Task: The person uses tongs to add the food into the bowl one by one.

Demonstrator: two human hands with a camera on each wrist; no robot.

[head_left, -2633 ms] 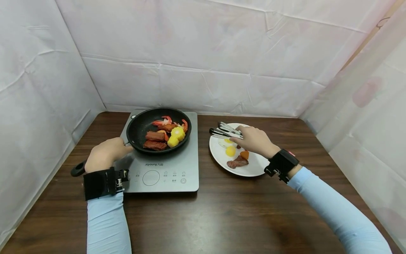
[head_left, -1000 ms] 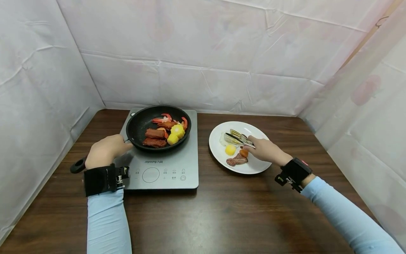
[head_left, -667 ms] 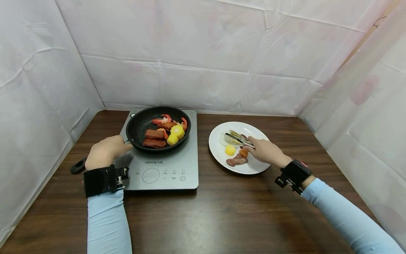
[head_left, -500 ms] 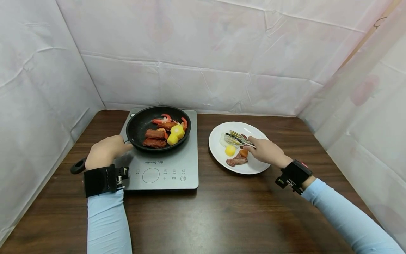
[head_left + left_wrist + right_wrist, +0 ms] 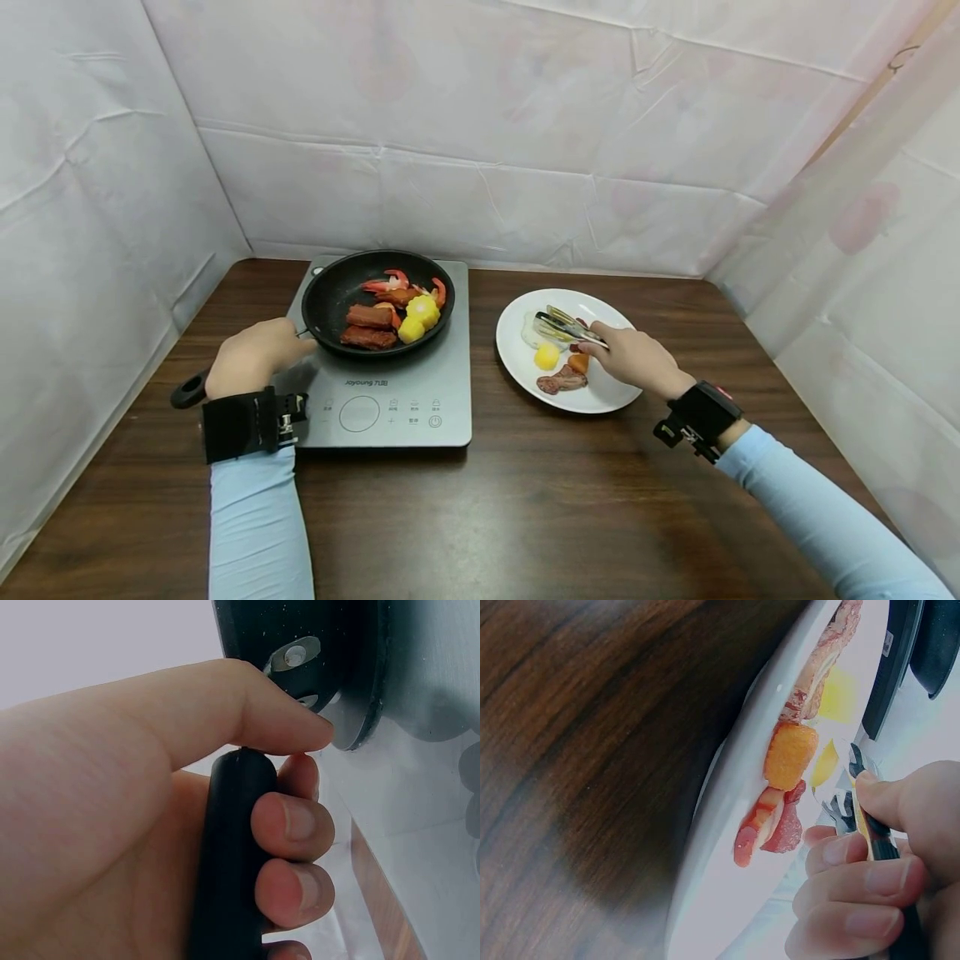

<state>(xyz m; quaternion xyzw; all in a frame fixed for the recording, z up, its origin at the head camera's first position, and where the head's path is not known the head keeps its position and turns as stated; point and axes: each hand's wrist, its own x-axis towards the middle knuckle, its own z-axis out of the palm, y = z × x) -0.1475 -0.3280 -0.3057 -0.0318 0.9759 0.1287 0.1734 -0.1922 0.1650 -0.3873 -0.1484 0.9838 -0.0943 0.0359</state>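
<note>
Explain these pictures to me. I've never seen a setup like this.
No machine here: a person works with two bare hands. The wide picture comes from a camera worn on the head; the two close-ups come from the black devices strapped to the wrists, one per hand. A brown wooden table carries a silver cooktop, with a black frying pan on it, and a white plate. Corn and reddish-brown meat lie in the pan; the plate holds an orange piece and a yellow piece, among other food. The left hand grips the pan's handle; the right hand holds tongs over the plate.

Kitchen-like booth, white sheet walls (image 5: 480, 100), portable cooktop (image 5: 435, 375)
</note>
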